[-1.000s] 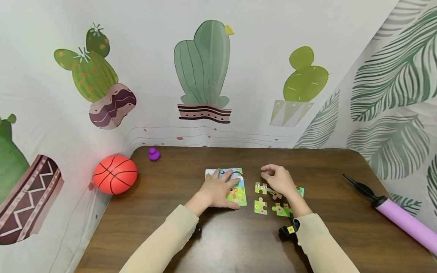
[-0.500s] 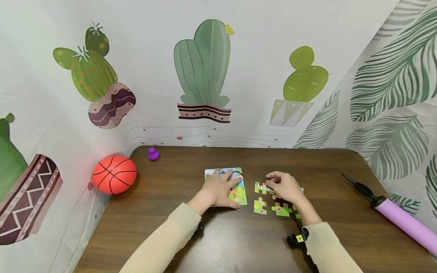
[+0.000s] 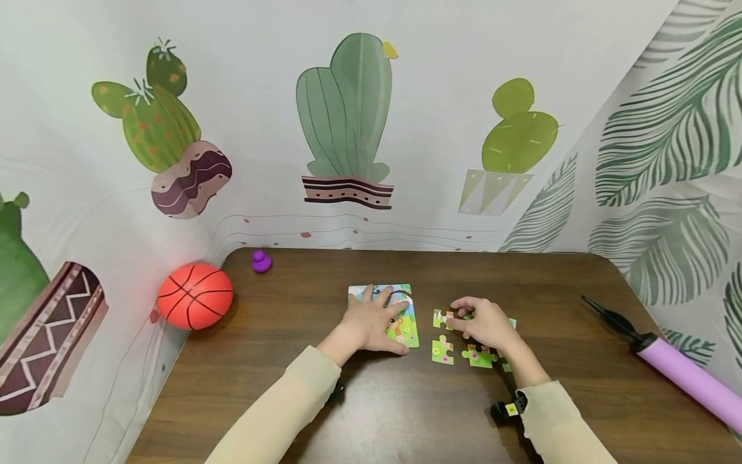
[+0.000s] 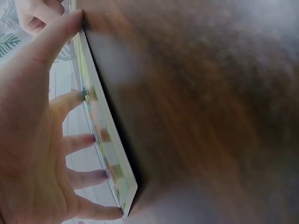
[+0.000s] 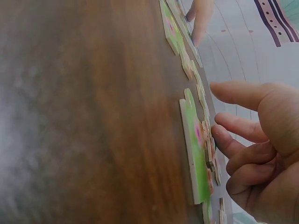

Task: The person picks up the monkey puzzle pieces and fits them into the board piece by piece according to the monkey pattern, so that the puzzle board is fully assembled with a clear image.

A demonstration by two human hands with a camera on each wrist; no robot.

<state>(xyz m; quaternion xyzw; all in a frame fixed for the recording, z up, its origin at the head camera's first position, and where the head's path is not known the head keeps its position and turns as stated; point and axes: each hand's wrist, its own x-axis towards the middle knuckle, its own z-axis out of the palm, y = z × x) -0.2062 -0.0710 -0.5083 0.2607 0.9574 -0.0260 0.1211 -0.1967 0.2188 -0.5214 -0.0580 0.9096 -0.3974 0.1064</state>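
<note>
My left hand lies with spread fingers on a square puzzle board with a colourful animal picture. In the left wrist view, its fingertips press along the board. My right hand hovers over loose jigsaw pieces to the right of the board. Its thumb and index finger stand apart, and the lower fingers are bent. In the right wrist view, its fingertips are right at the pieces. A green piece with a pink flower lies nearest the camera. The hand partly hides the rear pieces.
More jigsaw pieces, a corner piece and a flowered green piece, lie in front of my right hand. A purple rubber duck stands at the back left, near a red basketball. A pink pump lies at the right.
My right hand has shifted right and slightly down onto the rear loose pieces, and its thumb and index finger have spread apart. My left hand stays on the board.
</note>
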